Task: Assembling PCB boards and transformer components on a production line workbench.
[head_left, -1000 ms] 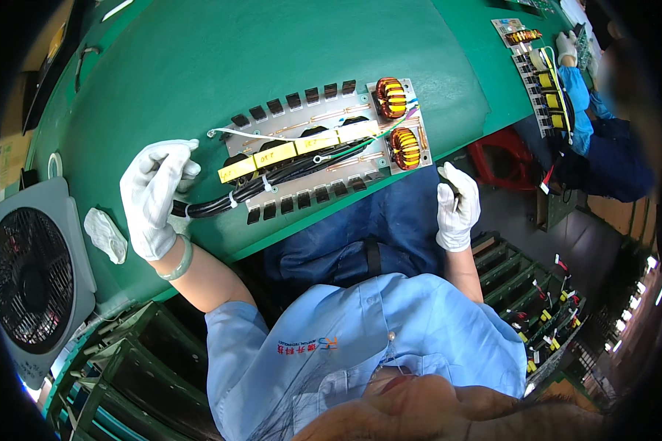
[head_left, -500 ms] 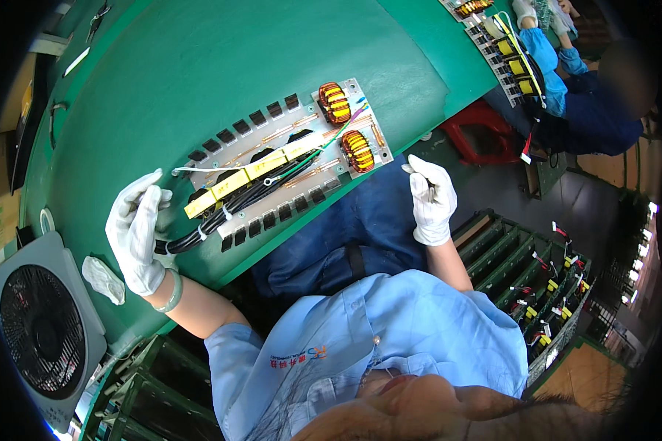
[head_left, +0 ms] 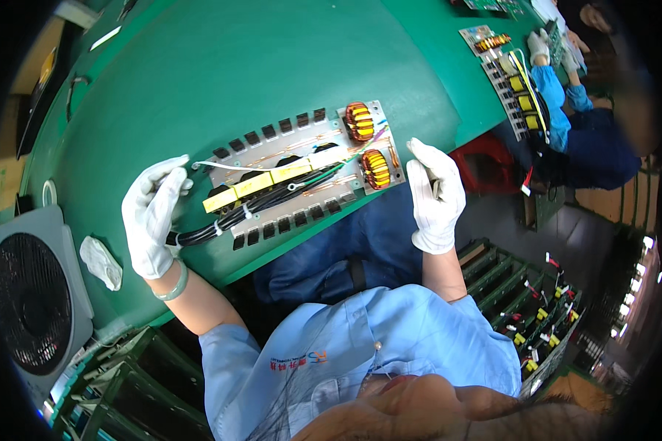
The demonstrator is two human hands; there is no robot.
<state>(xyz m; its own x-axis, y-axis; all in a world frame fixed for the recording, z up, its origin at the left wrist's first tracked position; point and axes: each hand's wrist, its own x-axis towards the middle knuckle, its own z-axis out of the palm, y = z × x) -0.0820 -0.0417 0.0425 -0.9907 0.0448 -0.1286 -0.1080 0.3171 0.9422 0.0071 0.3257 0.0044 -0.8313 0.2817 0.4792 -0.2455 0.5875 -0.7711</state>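
Note:
A long circuit board (head_left: 301, 173) lies on the green table (head_left: 198, 73). It carries two orange-wound coils (head_left: 368, 143), yellow parts, rows of black parts and a bundle of black wires (head_left: 221, 224). My left hand (head_left: 153, 220), in a white glove, rests flat at the board's left end, on the wire bundle and near a loose white wire. My right hand (head_left: 434, 195), also gloved, is at the board's right edge beside the coils, fingers curled around a small dark object that I cannot make out.
A grey fan (head_left: 26, 301) stands at the left, with a crumpled white cloth (head_left: 101, 262) beside it. At the top right a co-worker's blue-sleeved arms (head_left: 552, 88) work on another board. Racks of boards (head_left: 544, 309) stand at the lower right, and a red stool (head_left: 485, 165) under the table.
My right hand has come up from below the table edge to the board's right end. My left hand stays at the wire bundle.

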